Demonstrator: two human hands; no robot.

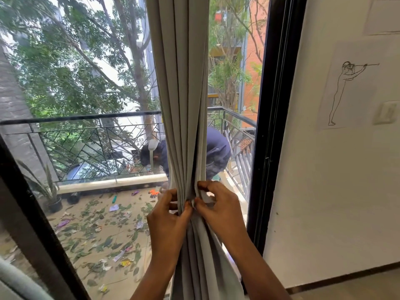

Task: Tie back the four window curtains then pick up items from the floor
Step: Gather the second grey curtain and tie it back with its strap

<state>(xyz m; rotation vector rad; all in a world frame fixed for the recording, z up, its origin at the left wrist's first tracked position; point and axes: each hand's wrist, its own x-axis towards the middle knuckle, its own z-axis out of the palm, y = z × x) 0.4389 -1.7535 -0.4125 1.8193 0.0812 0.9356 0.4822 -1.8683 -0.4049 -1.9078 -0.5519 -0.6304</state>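
A grey pleated curtain hangs in front of the glass door, gathered into a narrow bundle. My left hand grips the bundle from the left, fingers curled round the folds. From the right, my right hand pinches a pale strip of fabric at the bundle's waist. Both hands meet at the same height, thumbs nearly touching. Whether the strip is a tie-back or a curtain fold is unclear.
Beyond the glass, a balcony floor is strewn with leaves and paper scraps. A person in dark clothes bends over there by the railing. A potted plant stands at the left. A black door frame and white wall are on the right.
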